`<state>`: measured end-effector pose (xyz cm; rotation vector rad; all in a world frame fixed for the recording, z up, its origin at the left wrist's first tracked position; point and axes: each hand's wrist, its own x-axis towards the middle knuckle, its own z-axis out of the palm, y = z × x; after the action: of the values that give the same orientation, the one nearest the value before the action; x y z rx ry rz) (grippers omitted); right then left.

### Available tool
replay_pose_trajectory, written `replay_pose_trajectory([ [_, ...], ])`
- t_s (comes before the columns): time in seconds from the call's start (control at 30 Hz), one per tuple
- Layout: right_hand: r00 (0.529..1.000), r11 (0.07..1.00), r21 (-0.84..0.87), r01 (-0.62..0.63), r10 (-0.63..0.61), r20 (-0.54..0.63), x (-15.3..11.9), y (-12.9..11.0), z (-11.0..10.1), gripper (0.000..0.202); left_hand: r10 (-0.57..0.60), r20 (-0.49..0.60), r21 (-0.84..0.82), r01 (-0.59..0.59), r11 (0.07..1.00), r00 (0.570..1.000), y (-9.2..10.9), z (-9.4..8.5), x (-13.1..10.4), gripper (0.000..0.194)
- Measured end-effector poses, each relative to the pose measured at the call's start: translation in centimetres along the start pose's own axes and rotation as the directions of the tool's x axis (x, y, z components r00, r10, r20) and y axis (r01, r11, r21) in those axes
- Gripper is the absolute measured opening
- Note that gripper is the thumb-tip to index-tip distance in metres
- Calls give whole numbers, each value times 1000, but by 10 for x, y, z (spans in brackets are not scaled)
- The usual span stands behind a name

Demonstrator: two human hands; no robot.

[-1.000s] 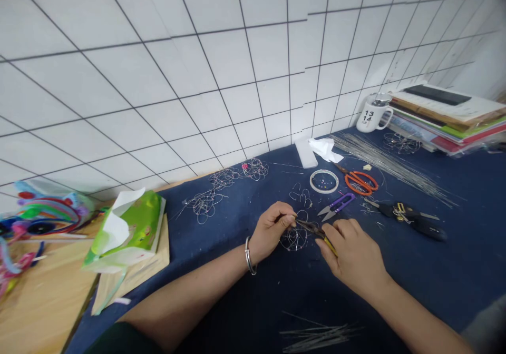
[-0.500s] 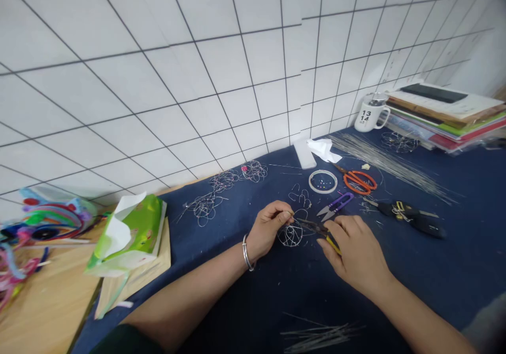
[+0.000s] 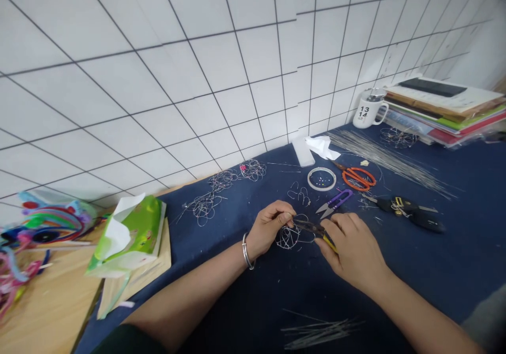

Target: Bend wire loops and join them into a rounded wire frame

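Over the dark blue cloth, my left hand is closed in a pinch on a piece of bent silver wire. A rounded openwork wire shape hangs just below its fingertips. My right hand is wrapped round pliers with yellow handles. The dark jaws of the pliers point left and meet the wire close to my left fingertips; whether they grip it is too small to tell. Right behind them lie purple thread snips, and several small curved wire pieces rest a little farther back.
Orange-handled scissors, a white ring dish with beads, and black-handled tools lie at the right. Long straight wires run toward a mug. Short wires lie in front; tangled wire shapes and a tissue pack are left.
The pliers and my right hand have shifted very slightly left, and the wire shape has turned a little. The whole view has tilted slightly. Both hands keep their hold.
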<state>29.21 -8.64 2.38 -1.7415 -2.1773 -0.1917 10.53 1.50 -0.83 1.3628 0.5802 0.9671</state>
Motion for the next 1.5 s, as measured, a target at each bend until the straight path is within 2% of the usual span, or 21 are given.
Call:
replay_pose_trajectory([
  [0.27,999,1000,12,-15,14,43,-1,-3,0,30,13,0,18,-13,1000,1000,-1,0,-1,12],
  [0.63,999,999,43,-12,10,41,-1,-3,1,26,38,19,33,-39,999,999,2,1,-1,12],
  [1.27,995,998,22,-51,49,81,-2,-4,0,26,16,51,64,-19,998,999,3,0,-1,13],
  [1.5,996,998,20,-53,52,70,-1,-1,-1,26,21,-49,198,-10,980,999,10,-1,0,13],
])
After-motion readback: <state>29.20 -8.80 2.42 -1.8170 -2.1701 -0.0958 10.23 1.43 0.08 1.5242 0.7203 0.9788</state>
